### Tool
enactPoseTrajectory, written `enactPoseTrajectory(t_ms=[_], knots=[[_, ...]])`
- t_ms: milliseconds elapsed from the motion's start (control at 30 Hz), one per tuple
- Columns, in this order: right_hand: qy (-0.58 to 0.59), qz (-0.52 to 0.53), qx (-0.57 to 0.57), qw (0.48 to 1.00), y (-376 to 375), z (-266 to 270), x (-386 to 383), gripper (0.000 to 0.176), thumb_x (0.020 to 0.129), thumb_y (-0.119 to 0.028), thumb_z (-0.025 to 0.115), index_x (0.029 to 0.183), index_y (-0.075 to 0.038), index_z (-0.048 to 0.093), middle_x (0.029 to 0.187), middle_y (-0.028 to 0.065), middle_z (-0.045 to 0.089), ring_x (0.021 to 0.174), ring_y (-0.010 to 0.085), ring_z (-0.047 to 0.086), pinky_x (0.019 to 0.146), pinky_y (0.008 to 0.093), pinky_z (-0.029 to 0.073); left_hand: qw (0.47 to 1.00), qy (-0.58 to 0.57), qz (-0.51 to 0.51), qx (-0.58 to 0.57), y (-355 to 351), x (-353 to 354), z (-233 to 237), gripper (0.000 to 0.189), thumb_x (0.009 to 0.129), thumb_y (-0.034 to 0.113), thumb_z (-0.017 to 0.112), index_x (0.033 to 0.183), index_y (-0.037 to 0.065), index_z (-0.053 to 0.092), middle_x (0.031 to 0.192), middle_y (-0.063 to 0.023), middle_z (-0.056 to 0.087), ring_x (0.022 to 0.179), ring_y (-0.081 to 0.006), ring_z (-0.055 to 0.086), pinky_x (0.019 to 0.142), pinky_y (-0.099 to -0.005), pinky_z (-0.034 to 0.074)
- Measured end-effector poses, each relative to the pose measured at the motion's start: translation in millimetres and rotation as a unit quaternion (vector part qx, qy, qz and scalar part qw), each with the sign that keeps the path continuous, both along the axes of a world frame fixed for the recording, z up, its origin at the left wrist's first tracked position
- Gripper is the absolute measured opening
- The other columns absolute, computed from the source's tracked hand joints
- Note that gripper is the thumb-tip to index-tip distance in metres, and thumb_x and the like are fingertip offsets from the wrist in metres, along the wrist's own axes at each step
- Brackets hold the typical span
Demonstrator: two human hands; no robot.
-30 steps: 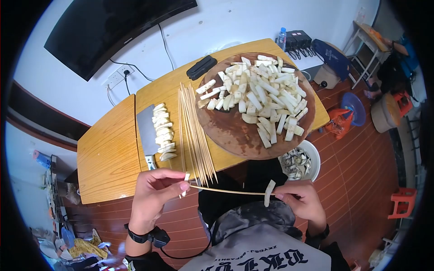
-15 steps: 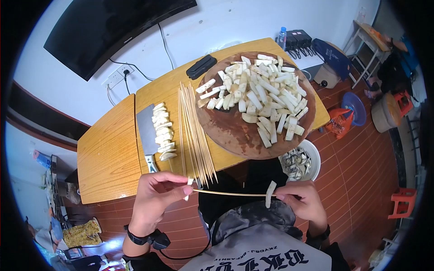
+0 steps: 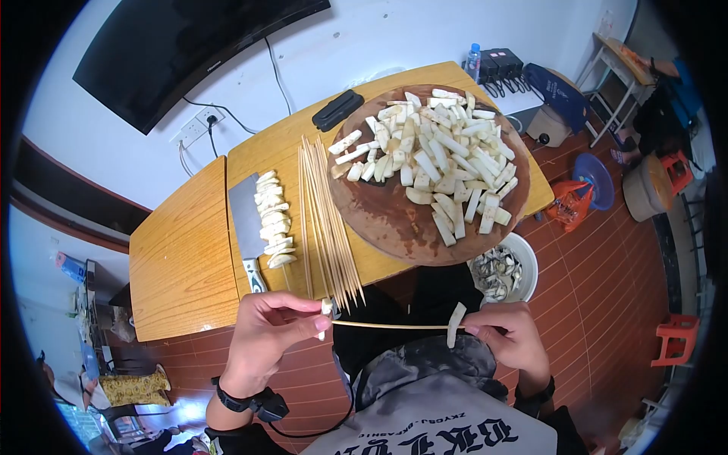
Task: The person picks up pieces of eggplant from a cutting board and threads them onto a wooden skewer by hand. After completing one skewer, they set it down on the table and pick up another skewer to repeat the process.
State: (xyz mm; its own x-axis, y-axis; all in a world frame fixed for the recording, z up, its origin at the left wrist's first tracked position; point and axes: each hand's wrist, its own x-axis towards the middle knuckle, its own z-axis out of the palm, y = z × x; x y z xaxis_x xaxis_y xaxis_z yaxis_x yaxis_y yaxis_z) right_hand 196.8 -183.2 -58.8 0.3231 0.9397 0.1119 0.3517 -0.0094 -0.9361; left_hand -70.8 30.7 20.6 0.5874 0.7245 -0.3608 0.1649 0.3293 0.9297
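My left hand [image 3: 269, 326] pinches a pale eggplant strip [image 3: 326, 307] between thumb and fingers, right at the left end of a bamboo skewer [image 3: 394, 327]. At the skewer's other end, my right hand [image 3: 512, 334] grips it, with another eggplant strip [image 3: 456, 324] threaded on close to the fingertips. The skewer bows slightly and runs level above my lap. Beyond my hands, loose skewers [image 3: 326, 227] lie in a bundle on the wooden table [image 3: 182, 265]. A round chopping board [image 3: 379, 220] holds a heap of cut eggplant strips [image 3: 447, 152].
A cleaver [image 3: 244, 216] lies left of the skewers, with a filled skewer of eggplant [image 3: 274, 220] along its blade. Below the board stands a white bucket [image 3: 528, 284] with dark peelings. A black case [image 3: 337, 111] sits at the back. Another person is at the far right.
My left hand has moved slightly right with its eggplant strip, and less of the skewer shows between the hands. My right hand has barely moved.
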Motion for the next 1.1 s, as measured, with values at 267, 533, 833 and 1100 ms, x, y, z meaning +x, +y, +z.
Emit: enactPoseTrajectory(t_ms=[267, 533, 833, 1100], knots=[[-0.005, 0.003, -0.001, 1.000, -2.2, -1.9, 2.2, 0.012, 0.080, 0.004, 0.067, 0.088, -0.002, 0.074, 0.065, 0.0111, 0.063, 0.055, 0.0245, 0.058, 0.054, 0.0322, 0.042, 1.000, 0.009, -0.012, -0.016, -3.0, 3.8, -2.1, 0.021, 0.080, -0.011, 0.078, 0.100, -0.006, 0.074, 0.093, -0.0148, 0.075, 0.081, -0.0165, 0.073, 0.076, -0.0276, 0.060], [-0.009, 0.003, -0.008, 1.000, -3.9, -0.7, 3.8, 0.018, 0.076, 0.008, 0.065, 0.088, -0.001, 0.074, 0.068, 0.0115, 0.064, 0.058, 0.0247, 0.061, 0.055, 0.0321, 0.044, 1.000, 0.019, -0.017, -0.011, -7.2, 9.8, -3.6, 0.021, 0.081, -0.011, 0.078, 0.101, -0.005, 0.074, 0.097, -0.0149, 0.075, 0.084, -0.0161, 0.073, 0.079, -0.0264, 0.060], [0.005, 0.014, -0.008, 1.000, -1.5, 0.4, -5.1, 0.020, 0.078, 0.009, 0.068, 0.092, -0.004, 0.074, 0.069, 0.0102, 0.063, 0.057, 0.0238, 0.059, 0.053, 0.0325, 0.042, 0.998, 0.030, -0.050, -0.019, -17.0, 17.8, -10.1, 0.021, 0.082, -0.010, 0.077, 0.103, -0.006, 0.074, 0.098, -0.0149, 0.075, 0.086, -0.0160, 0.073, 0.080, -0.0248, 0.059], [0.005, 0.021, -0.006, 1.000, -1.0, 1.6, -9.3, 0.019, 0.081, 0.007, 0.068, 0.095, -0.004, 0.074, 0.070, 0.0102, 0.063, 0.057, 0.0242, 0.059, 0.053, 0.0327, 0.043, 0.997, 0.021, -0.058, -0.047, -24.6, 23.7, -16.2, 0.021, 0.083, -0.010, 0.077, 0.103, -0.006, 0.074, 0.099, -0.0137, 0.074, 0.086, -0.0148, 0.073, 0.082, -0.0246, 0.059]])
